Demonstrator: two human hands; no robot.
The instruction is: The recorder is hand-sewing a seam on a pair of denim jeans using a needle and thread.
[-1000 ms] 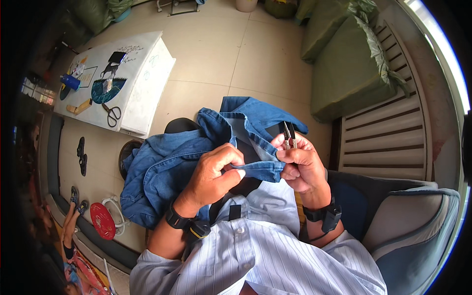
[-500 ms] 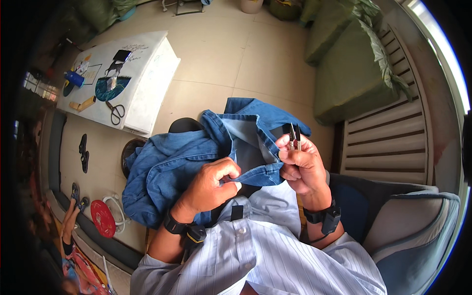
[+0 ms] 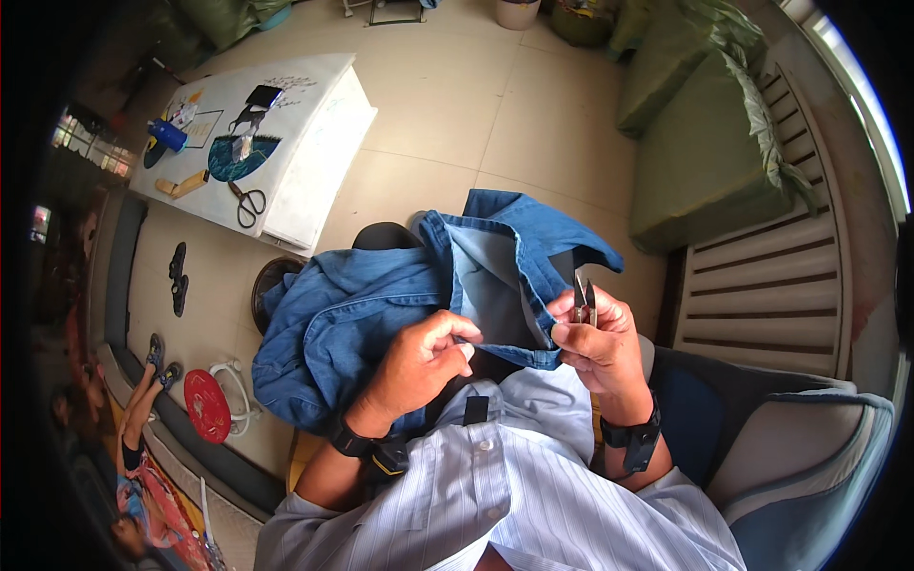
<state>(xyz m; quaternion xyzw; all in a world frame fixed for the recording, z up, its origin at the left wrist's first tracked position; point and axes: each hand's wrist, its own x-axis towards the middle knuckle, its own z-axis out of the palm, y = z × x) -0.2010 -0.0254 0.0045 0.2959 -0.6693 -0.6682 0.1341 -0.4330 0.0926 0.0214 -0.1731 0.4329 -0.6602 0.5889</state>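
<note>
A blue denim garment [image 3: 347, 309] lies bunched across my lap, one stitched opening spread to show its paler inside. My left hand [image 3: 411, 373] has its thumb and forefinger closed at the near left end of this opening's hem, the contact partly hidden. At the right end, my right hand [image 3: 609, 347] pinches the hem. The same hand grips small thread snips [image 3: 584, 303], whose dark blades point up and stand slightly apart, clear of the cloth.
A white table [image 3: 314, 143] at the far left carries black-handled scissors [image 3: 249, 205] and a blue bottle [image 3: 168, 134]. On the right are a green-covered block [image 3: 705, 162] and a slatted bench [image 3: 762, 295]. A red stool [image 3: 207, 406] stands left; another person's legs [image 3: 143, 395] show beyond.
The whole view has shifted slightly, so the room sits further right. My left thumb and forefinger have spread a little at the hem. The snips remain in my right hand.
</note>
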